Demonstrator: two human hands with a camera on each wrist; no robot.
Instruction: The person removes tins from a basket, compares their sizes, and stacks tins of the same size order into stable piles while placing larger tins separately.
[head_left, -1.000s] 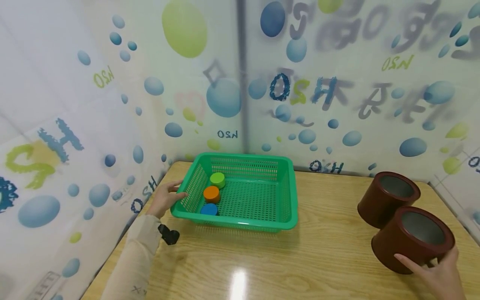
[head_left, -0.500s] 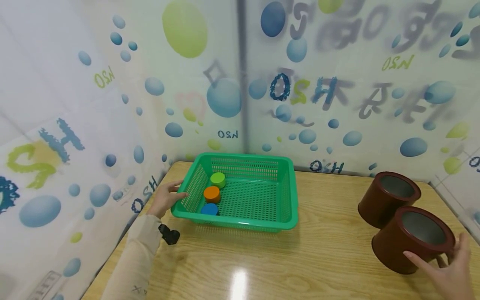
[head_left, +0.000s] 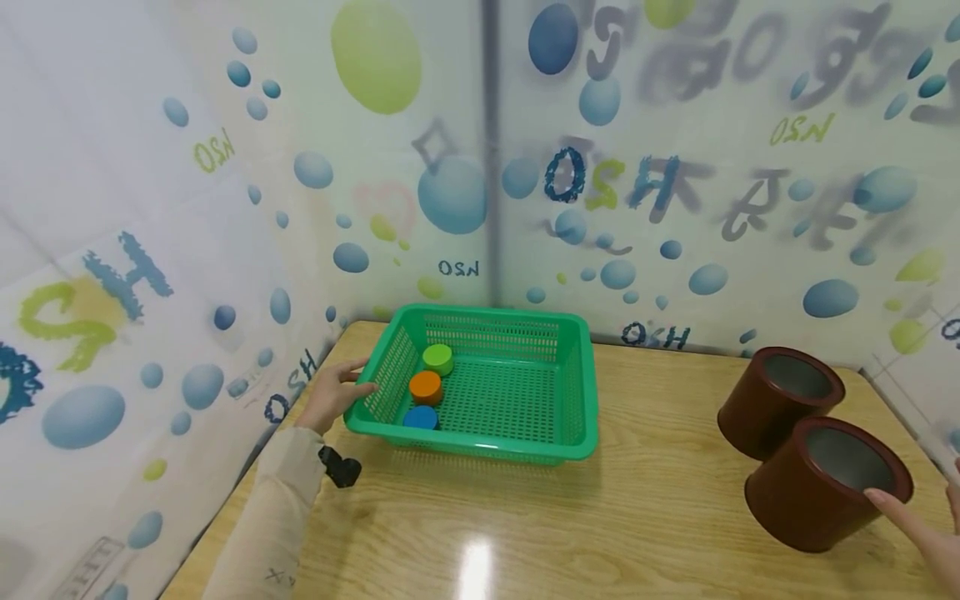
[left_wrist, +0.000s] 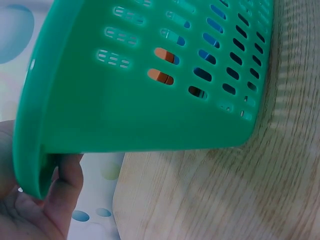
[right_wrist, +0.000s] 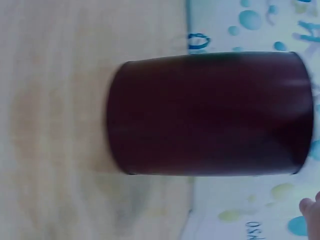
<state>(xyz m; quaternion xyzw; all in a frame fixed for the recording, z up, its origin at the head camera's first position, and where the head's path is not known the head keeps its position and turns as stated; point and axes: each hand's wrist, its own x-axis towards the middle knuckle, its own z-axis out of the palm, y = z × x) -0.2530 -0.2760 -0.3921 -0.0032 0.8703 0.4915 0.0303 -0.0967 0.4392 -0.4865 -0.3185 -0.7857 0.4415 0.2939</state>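
Note:
My left hand (head_left: 330, 400) grips the left rim of the green plastic basket (head_left: 487, 446). In the left wrist view its fingers (left_wrist: 67, 187) curl under the rim. Inside the basket, along the left side, lie a lime-green round block (head_left: 438, 357), an orange one (head_left: 426, 387) and a blue one (head_left: 422, 417). At far right, partly cut off by the frame, my right hand (head_left: 930, 542) has its fingers spread and holds nothing. It is by the nearer dark red-brown cylindrical container (head_left: 798, 500); whether the thumb touches it, I cannot tell.
A second dark red-brown container (head_left: 768, 412) stands just behind the nearer one. The wooden table (head_left: 645, 508) carries everything. Printed curtains (head_left: 615, 225) hang close behind it and to its left. A black device (head_left: 339, 468) is strapped at my left wrist.
My right hand has let go of the nearer container and moved off to the right. The left hand stays on the basket rim. The head view has shifted slightly.

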